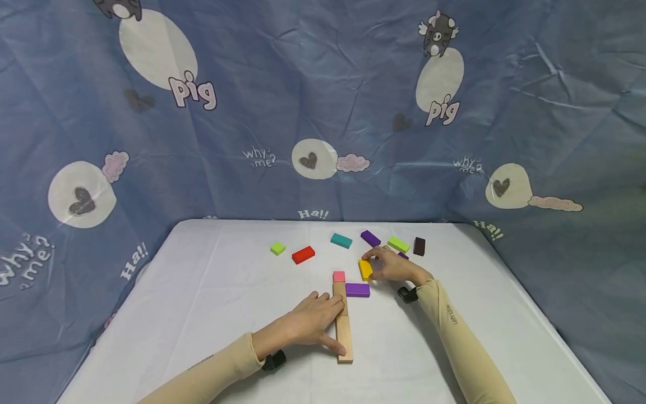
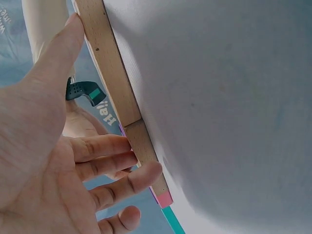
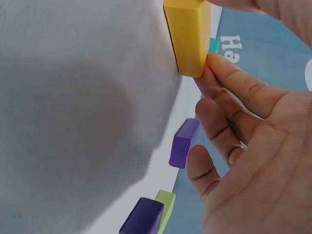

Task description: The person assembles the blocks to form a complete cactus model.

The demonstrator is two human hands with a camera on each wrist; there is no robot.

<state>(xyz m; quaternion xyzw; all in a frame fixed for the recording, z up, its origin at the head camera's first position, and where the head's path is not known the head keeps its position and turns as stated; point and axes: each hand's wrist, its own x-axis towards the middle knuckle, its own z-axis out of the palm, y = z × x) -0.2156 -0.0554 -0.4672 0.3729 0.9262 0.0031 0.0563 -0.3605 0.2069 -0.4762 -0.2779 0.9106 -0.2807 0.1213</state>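
Note:
Two plain wooden blocks (image 1: 344,332) lie end to end in a line, with a pink block (image 1: 339,276) at the far end. My left hand (image 1: 314,318) rests along this line from the left, its thumb near the close end and loosely extended fingers touching the farther wooden block (image 2: 141,141). A purple block (image 1: 358,290) lies against the line's right side. With thumb and fingertips at its ends, my right hand (image 1: 393,265) pinches a yellow block (image 1: 365,270), also seen upper centre in the right wrist view. Whether that block touches the table is unclear.
Farther back on the white table (image 1: 227,292) lie a small green block (image 1: 277,248), a red block (image 1: 303,255), a teal block (image 1: 341,240), a purple one by the back edge, a long green block (image 1: 398,244) and a dark brown block (image 1: 419,246). Another purple block is partly behind my right hand.

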